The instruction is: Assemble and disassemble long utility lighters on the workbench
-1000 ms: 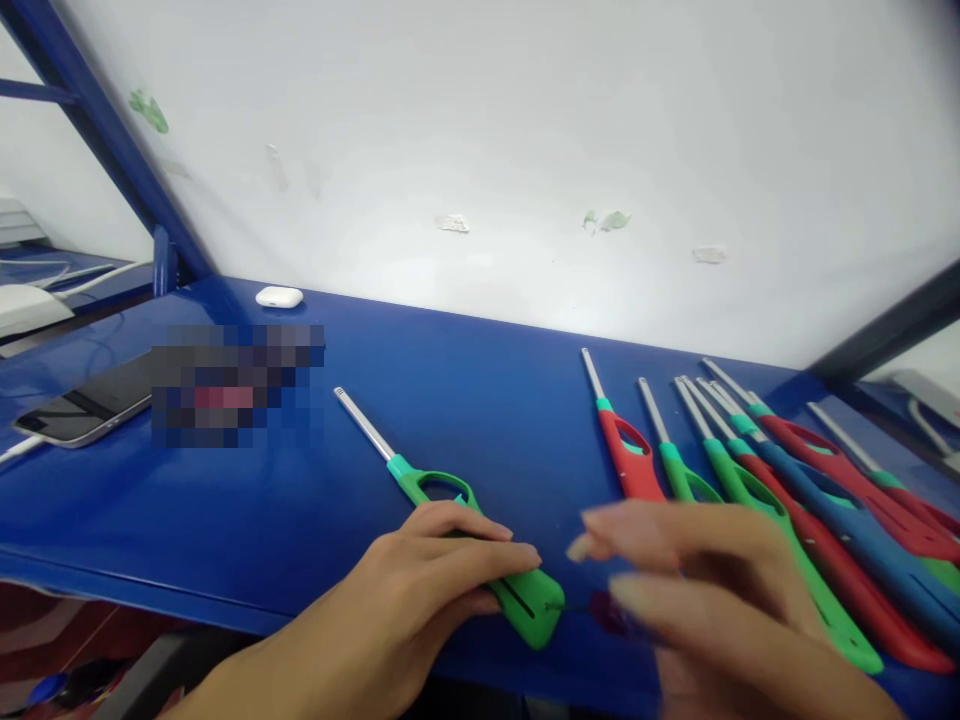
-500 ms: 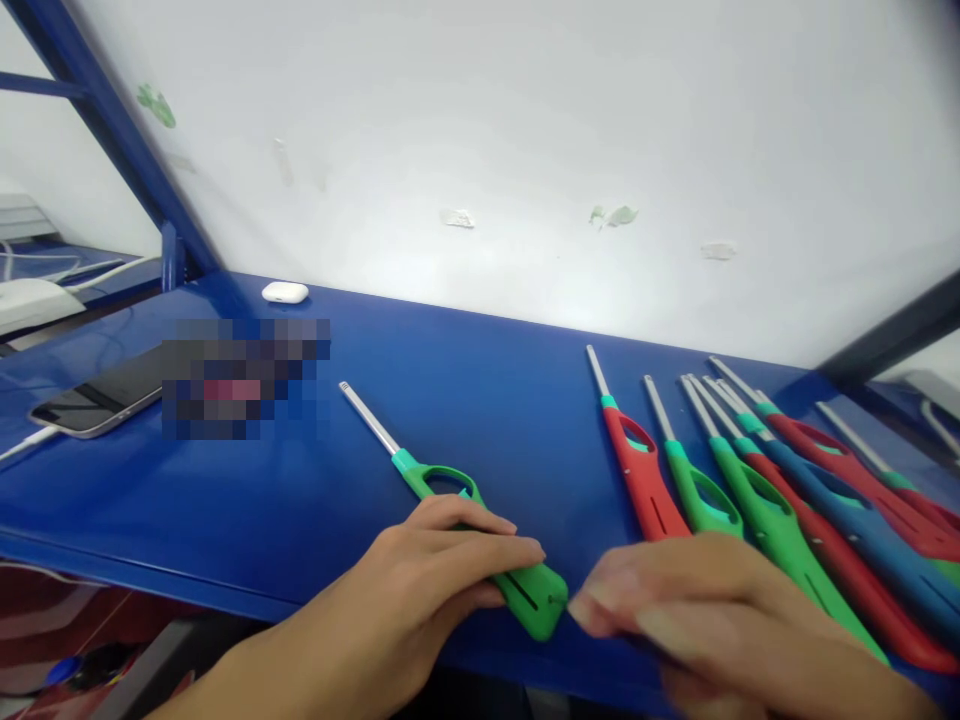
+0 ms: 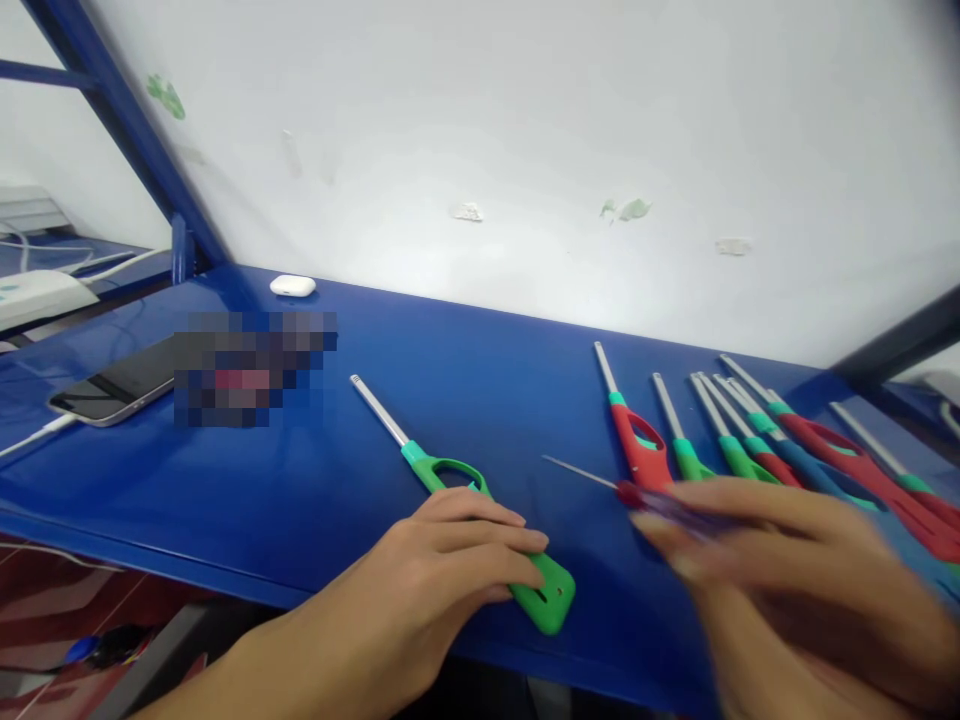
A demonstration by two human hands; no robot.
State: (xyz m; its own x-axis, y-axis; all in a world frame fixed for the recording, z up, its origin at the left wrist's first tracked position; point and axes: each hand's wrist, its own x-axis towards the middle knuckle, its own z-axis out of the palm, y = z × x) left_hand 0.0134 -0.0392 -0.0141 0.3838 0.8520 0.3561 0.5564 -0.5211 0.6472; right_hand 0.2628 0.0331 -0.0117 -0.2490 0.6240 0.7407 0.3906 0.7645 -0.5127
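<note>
My left hand (image 3: pixel 465 560) is closed over the handle of a green gas lighter (image 3: pixel 553 590) that lies on the blue table, its metal barrel pointing away to the upper left. A small screw hole shows near the rounded butt of the handle. Up and to the right, my right hand (image 3: pixel 780 570) grips a screwdriver (image 3: pixel 626 492) with a thin metal shaft and a red and purplish see-through handle. Its tip points left, above the table and apart from the green lighter. Motion blurs the right hand somewhat.
Several red, green and blue lighters lie side by side at the right, including a red lighter (image 3: pixel 639 450), partly behind my right hand. On the left are a phone (image 3: pixel 112 385) with a cable, a pixelated patch and a white earbud case (image 3: pixel 292 286). A white wall (image 3: pixel 525 120) stands behind.
My right hand has drawn back up and right from the lighter's butt, bringing the screwdriver's shaft into view. My left hand still holds the green lighter. The view has shifted slightly.
</note>
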